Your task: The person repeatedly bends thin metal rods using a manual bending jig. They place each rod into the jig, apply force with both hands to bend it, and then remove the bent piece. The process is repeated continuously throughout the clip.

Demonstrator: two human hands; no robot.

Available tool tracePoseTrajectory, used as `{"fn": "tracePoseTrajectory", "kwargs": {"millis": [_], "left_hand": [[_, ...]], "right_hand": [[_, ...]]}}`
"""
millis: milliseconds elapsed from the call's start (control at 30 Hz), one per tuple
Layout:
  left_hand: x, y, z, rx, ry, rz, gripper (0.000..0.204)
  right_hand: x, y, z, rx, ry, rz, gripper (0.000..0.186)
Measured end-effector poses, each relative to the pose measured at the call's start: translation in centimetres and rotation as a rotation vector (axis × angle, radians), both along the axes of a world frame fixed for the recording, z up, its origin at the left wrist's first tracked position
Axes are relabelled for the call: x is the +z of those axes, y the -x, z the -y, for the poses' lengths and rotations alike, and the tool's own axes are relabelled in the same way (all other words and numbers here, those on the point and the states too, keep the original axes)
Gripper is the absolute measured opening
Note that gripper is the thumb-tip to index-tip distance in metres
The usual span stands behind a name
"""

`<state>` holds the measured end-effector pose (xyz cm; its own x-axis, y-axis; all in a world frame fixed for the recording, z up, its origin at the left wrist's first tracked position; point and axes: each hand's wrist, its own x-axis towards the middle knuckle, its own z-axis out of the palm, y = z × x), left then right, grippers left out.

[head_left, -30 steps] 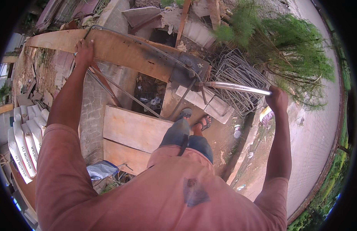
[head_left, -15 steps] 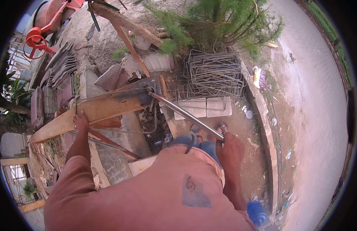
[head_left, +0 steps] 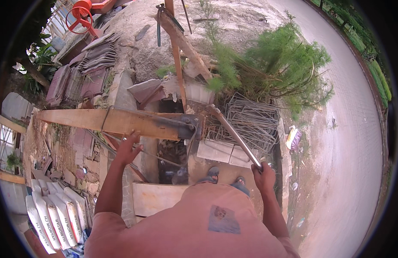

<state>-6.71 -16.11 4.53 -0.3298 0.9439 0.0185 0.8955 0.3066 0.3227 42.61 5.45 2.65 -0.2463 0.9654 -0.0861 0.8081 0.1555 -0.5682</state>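
Observation:
My right hand (head_left: pixel 264 176) is closed around the lower end of a shiny steel bending bar (head_left: pixel 238 139). The bar slants up and left, its rusty head apart from the plank's metal plate (head_left: pixel 190 127). That plate, with pegs, sits at the right end of a long wooden plank (head_left: pixel 78 119). A thin steel rod (head_left: pixel 162 160), bent at corners, lies by the pegs and loops below the plank. My left hand (head_left: pixel 131 148) is at the plank's near edge beside this rod, thumb and fingers apart.
A pile of bent wire stirrups (head_left: pixel 252 122) lies right of the plate, below a green shrub (head_left: pixel 280 64). Stacked roof tiles (head_left: pixel 96 56), white sacks (head_left: pixel 57 215) and an orange wheel (head_left: pixel 79 19) stand left. Pliers (head_left: pixel 159 28) hang on timber; a paved road (head_left: pixel 349 150) runs right.
The bar's head has come away from the pegs, swinging up and right. My left hand has shifted right along the plank and let go. The whole view has turned.

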Motion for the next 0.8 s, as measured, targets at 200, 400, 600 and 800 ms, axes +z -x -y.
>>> {"fn": "tracePoseTrajectory", "kwargs": {"millis": [200,400,600,800], "left_hand": [[1.1,-6.5,0.9,-0.056,0.184,-0.129,0.026],[9.9,-10.8,-2.5,0.154,-0.211,-0.293,0.02],[7.1,-7.7,-2.0,0.622,-0.174,0.258,0.038],[0.7,-7.9,-1.1,0.64,0.058,0.244,0.056]], "right_hand": [[-1.0,0.6,-7.0,0.095,-0.022,-0.174,0.037],[-1.9,-3.0,-9.7,0.092,0.077,-0.232,0.034],[-4.1,-6.8,-10.9,0.114,0.086,-0.191,0.036],[-3.9,-7.1,-10.8,0.095,0.125,-0.172,0.04]]}}
